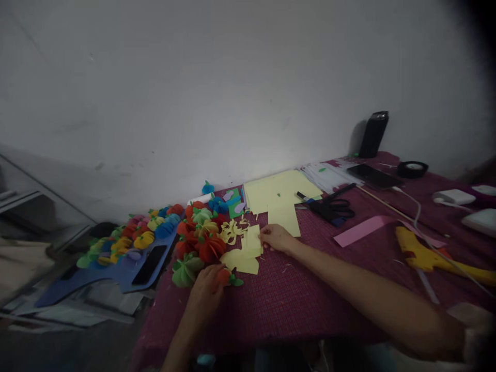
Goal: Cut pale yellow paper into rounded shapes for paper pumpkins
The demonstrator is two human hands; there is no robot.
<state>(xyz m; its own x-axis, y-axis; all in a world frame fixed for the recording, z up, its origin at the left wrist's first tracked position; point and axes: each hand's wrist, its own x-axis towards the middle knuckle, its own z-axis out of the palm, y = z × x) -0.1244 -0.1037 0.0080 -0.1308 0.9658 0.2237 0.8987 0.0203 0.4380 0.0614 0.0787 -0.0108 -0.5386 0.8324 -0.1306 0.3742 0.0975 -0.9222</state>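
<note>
My left hand [205, 289] is at the table's near side, its fingers curled round a small orange paper pumpkin [223, 277] with a green leaf. Beside it lies a pile of red, orange and green paper pumpkins [211, 248]. My right hand [277, 237] pinches the right edge of a small pale yellow paper piece [253, 238]. Under and around that piece are other yellow cut pieces [247, 265]. Curly yellow paper scraps [231, 232] lie just behind them.
Pale yellow sheets [279, 188] lie by the wall. To the right are black-handled scissors [333, 209], a pink paper strip [364, 230], a yellow glue gun [414, 250], a cable, a phone [375, 176] and a black can [374, 135]. More paper pumpkins [134, 235] cover a blue surface at left.
</note>
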